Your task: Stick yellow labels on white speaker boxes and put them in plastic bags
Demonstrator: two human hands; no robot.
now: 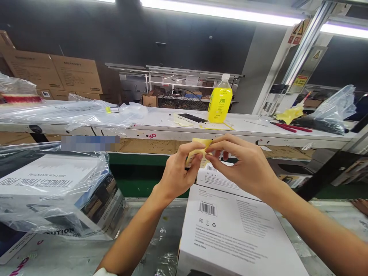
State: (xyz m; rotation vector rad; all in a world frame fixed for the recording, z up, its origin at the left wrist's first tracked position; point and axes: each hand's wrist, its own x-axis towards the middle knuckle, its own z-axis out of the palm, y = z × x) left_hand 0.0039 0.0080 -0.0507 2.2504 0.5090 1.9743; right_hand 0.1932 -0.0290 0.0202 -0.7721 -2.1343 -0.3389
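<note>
Centrally in the head view, my left hand (179, 168) pinches a small yellow sheet of labels (198, 143) between thumb and fingers. Against the sheet's right edge, the thumb and index finger of my right hand (244, 161) are pinched together. Whether a single label has come loose between them is too small to tell. Below both hands lies a white printed box (230, 234) with a barcode, and a second white box (215, 178) sits behind it, partly hidden by my right hand.
At left, a printed carton (43, 191) is wrapped in clear plastic. A shelf (172, 133) crosses ahead, bearing a yellow drink bottle (220, 101), a dark phone (192, 118), red-handled pliers (287, 127) and plastic bags (333, 111). Another person's hand (360, 206) shows at the right edge.
</note>
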